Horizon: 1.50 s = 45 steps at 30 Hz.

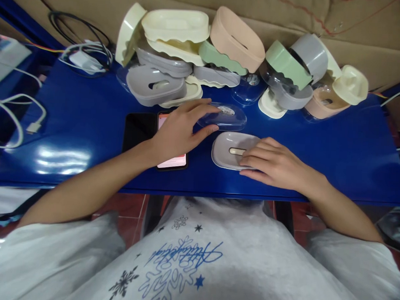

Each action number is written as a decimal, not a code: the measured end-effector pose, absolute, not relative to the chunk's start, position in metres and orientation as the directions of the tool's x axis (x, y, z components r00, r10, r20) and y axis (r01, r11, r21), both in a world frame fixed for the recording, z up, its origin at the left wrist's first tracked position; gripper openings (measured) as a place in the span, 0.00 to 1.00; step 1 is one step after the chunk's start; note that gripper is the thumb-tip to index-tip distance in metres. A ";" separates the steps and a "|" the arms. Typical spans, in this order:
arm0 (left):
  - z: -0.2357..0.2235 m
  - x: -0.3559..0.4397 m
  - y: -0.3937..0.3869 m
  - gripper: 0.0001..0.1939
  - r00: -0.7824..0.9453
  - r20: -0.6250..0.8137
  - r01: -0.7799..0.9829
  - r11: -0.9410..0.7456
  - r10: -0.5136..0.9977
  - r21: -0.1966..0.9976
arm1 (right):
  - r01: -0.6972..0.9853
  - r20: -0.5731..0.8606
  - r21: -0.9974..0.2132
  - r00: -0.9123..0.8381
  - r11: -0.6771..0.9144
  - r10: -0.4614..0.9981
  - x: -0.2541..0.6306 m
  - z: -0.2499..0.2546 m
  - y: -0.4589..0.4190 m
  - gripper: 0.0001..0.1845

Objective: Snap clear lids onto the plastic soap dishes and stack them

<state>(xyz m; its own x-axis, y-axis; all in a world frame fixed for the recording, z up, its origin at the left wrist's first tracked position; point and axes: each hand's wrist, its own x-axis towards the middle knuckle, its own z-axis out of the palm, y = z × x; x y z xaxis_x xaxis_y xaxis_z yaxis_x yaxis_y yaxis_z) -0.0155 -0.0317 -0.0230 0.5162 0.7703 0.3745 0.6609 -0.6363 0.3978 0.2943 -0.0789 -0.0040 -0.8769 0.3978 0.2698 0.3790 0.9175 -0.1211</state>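
The grey dish lies on the blue table, the right hand's bent fingers over its right end; whether they grip cannot be told. Just beyond the dish, the left hand spans the clear cover, thumb and fingers parted. The step appears to be two-handed handling; lifting the cover would call for closing the left fingers.

Grey oval dish flat on blue table, clear plastic piece just beyond
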 end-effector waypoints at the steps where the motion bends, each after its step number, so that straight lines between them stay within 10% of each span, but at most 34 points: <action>1: -0.020 -0.015 -0.033 0.21 0.516 0.399 0.658 -0.649 0.758 0.382 | 0.402 0.305 -0.100 -0.859 0.910 0.412 0.296 -0.006 -0.077 0.10; 10: -0.008 -0.021 -0.056 0.26 0.609 0.694 0.487 -0.872 0.385 0.056 | 0.556 0.743 -0.110 -0.505 0.824 0.440 0.307 -0.007 -0.069 0.48; 28: -0.019 -0.013 -0.058 0.18 0.647 0.467 0.623 -0.771 0.602 0.130 | 0.629 0.433 -0.201 -0.631 0.751 0.644 0.317 -0.004 -0.065 0.29; 45: -0.039 -0.007 -0.048 0.18 0.720 0.589 0.442 -0.897 0.367 0.017 | 0.564 0.374 -0.212 -0.708 0.798 0.599 0.317 -0.012 -0.053 0.27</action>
<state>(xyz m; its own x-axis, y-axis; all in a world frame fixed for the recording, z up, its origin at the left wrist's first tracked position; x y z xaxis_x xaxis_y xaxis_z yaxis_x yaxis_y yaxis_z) -0.0069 -0.0478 -0.0388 0.7203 0.3666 0.5889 0.4422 -0.8967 0.0175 0.3169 -0.0527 -0.0115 -0.7078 0.5991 0.3742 0.5638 0.7983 -0.2118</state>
